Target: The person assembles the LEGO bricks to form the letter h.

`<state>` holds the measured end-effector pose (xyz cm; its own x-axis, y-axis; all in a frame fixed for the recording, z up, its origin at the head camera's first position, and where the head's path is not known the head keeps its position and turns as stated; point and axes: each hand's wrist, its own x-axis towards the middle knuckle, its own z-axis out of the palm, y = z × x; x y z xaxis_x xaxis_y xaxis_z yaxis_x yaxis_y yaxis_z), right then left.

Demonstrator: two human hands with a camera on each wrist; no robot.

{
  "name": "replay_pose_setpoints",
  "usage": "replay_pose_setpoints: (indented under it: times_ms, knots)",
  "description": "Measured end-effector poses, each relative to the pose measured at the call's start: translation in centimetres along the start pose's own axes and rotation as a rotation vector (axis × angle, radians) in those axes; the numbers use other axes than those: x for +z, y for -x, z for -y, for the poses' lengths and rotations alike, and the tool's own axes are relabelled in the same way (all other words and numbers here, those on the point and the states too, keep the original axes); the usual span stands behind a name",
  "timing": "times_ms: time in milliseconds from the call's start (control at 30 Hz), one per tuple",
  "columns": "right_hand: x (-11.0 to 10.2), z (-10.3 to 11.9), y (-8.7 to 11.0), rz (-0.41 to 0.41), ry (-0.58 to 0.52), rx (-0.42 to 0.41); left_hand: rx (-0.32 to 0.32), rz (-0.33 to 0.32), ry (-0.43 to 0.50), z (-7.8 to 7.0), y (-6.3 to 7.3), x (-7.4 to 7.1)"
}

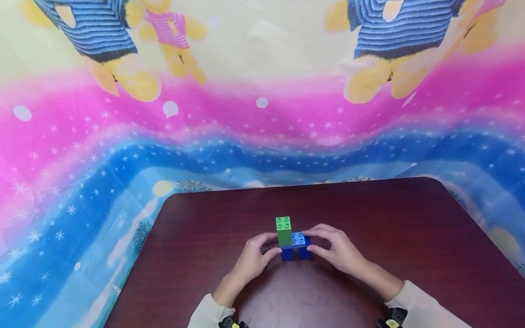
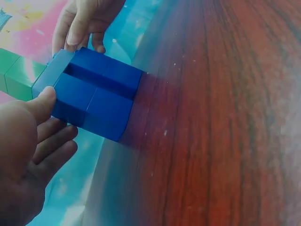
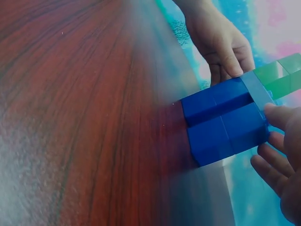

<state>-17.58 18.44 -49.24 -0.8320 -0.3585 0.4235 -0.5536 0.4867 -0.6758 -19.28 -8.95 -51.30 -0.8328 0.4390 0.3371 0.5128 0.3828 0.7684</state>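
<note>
A small toy-brick build stands on the table in front of me. Two dark blue legs (image 1: 287, 254), each of two stacked bricks, carry a lighter blue brick (image 1: 298, 238) laid across their tops. On its left end rises a column of two green bricks (image 1: 284, 235), studs up. My left hand (image 1: 251, 260) pinches the build's left side, thumb at the front and fingers behind. From the other side my right hand (image 1: 342, 251) grips the right leg near its top, with thumb (image 3: 277, 113) and fingers spread around it. A narrow gap separates the legs.
The dark reddish-brown wooden table (image 1: 197, 228) has rounded far corners. Behind it hangs a colourful cloth (image 1: 262, 123) with bears and snowflakes, reaching down past the table's far and left edges.
</note>
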Motion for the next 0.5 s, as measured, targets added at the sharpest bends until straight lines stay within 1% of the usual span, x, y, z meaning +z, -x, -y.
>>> replay_pose_setpoints:
  times_ms: [133,267,500]
  knots:
    - [0.38,-0.07,-0.15,-0.015,-0.035,0.025,-0.016,0.015,-0.006,-0.17,-0.15,-0.01]
    - [0.6,-0.02,-0.24,-0.02,-0.038,0.051,-0.019,0.01,-0.006,-0.24,-0.19,0.05]
    - [0.44,-0.1,-0.08,-0.019,-0.029,0.052,-0.037,0.021,0.001,-0.56,-0.28,0.28]
